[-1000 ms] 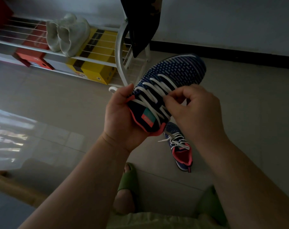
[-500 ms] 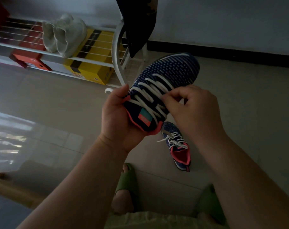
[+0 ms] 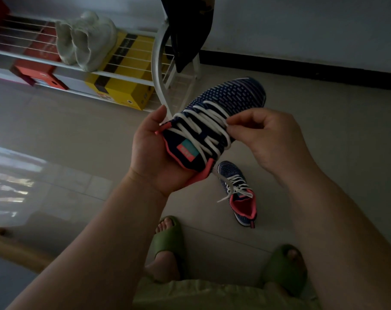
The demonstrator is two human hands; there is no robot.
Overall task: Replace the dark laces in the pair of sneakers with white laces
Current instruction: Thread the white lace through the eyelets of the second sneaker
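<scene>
Now sneaker (image 3: 214, 121) btwn both hands.

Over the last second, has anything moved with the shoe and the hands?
The right hand slid along the white lace from near the tongue toward the toe, its fingers still pinching a crossing. The left hand still cradles the heel of the held sneaker. The second sneaker, also laced white, stayed on the floor.

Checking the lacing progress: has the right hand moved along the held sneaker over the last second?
Yes. The right hand has slid from near the tongue label toward the toe, pinching a white lace.
</scene>
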